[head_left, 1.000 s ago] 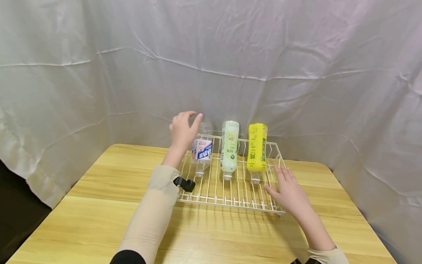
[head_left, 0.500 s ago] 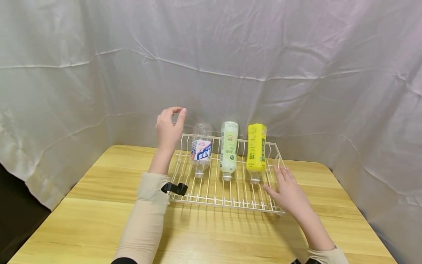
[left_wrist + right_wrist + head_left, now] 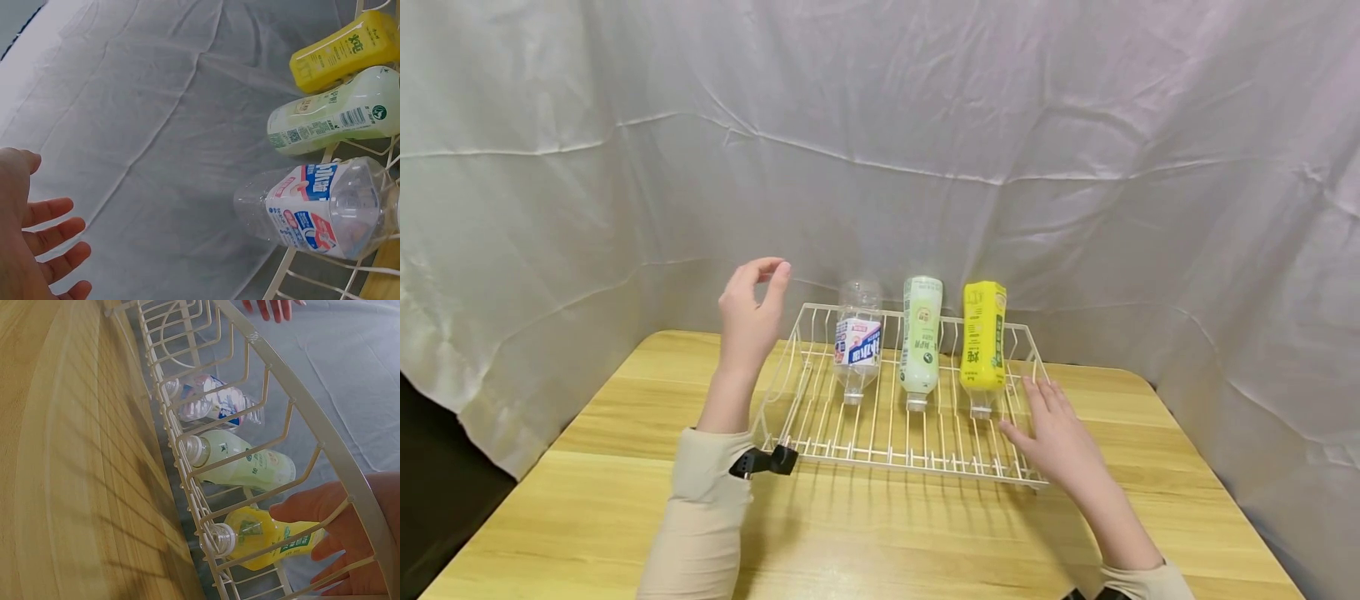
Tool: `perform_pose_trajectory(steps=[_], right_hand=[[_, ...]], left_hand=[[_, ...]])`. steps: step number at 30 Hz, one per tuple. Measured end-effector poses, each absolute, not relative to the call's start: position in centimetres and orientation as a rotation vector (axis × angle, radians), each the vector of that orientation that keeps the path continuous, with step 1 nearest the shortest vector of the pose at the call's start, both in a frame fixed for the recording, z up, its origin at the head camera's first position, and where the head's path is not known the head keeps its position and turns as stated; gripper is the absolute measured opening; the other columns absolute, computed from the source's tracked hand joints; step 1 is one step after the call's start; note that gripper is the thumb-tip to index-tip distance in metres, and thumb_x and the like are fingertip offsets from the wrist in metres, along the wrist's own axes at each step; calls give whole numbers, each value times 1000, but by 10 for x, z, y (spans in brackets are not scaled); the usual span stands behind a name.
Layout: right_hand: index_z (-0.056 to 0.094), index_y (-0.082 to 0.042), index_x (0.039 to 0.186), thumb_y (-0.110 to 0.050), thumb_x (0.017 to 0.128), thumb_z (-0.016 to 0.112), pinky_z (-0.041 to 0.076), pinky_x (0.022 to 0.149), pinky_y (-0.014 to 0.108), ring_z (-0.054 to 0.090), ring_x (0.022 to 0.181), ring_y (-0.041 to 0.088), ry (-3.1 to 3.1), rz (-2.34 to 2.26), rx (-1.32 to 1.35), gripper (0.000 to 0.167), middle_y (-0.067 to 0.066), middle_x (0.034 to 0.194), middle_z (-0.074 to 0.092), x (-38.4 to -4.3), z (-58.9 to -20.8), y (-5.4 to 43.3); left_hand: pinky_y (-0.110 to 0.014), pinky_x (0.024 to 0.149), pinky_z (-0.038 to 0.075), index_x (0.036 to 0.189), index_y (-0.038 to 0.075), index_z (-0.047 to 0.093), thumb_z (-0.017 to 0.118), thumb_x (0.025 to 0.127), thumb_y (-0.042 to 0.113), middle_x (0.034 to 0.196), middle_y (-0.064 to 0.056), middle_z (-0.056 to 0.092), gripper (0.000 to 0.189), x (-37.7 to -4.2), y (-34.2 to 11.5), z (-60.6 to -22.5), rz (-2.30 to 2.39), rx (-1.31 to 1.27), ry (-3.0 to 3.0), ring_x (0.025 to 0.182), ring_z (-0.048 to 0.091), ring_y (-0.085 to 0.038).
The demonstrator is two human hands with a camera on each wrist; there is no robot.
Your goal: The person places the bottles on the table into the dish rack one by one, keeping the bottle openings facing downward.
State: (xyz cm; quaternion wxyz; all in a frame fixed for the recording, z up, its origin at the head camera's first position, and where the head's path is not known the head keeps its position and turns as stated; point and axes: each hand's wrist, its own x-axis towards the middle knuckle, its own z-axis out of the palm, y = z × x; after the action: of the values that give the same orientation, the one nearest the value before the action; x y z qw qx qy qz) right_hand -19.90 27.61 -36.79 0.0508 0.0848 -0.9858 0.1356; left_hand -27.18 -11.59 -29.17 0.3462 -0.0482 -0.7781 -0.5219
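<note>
Three bottles stand neck-down in a white wire rack. Leftmost is a clear bottle with a white and blue label. A pale green bottle is in the middle, and a yellow bottle on the right. My left hand is raised to the left of the clear bottle, apart from it; its fingers bend loosely around nothing. Flat at the rack's right end lies my right hand, fingers extended, thumb towards the yellow bottle. Whether that hand touches the rack's wires cannot be told for certain.
The rack sits on a wooden table near its back edge. Grey cloth hangs behind and along both sides. A black wrist camera on the left sleeve is close to the rack's front left corner.
My left hand has moved left, away from the clear bottle, and slightly down, uncovering the rack's left end. The right hand and the bottles have stayed in place.
</note>
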Motion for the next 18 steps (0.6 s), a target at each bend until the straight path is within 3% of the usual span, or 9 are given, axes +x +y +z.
perform_pose_trajectory(steps=[8, 14, 18], right_hand=[[18, 3, 153, -57, 95, 49, 17, 115, 64, 15, 144, 52, -2997, 406, 253, 89, 33, 156, 17, -199, -368, 276], [18, 3, 153, -58, 95, 49, 16, 115, 64, 14, 144, 52, -2995, 428, 256, 89, 33, 156, 16, -200, -368, 276], [18, 2, 153, -60, 94, 48, 16, 115, 65, 13, 145, 51, -3001, 462, 259, 91, 33, 157, 15, -201, -367, 277]], left_hand=[[-52, 102, 39, 121, 7, 63, 54, 98, 39, 117, -13, 64, 41, -252, -138, -307, -1302, -112, -2113, 114, 56, -28], [-51, 92, 44, 126, 6, 60, 52, 99, 42, 121, -14, 62, 45, -244, -162, -330, -1187, -124, -2239, 115, 55, -32], [-55, 98, 39, 128, 3, 57, 51, 100, 40, 125, -18, 61, 48, -239, -179, -346, -1097, -136, -2317, 116, 52, -36]])
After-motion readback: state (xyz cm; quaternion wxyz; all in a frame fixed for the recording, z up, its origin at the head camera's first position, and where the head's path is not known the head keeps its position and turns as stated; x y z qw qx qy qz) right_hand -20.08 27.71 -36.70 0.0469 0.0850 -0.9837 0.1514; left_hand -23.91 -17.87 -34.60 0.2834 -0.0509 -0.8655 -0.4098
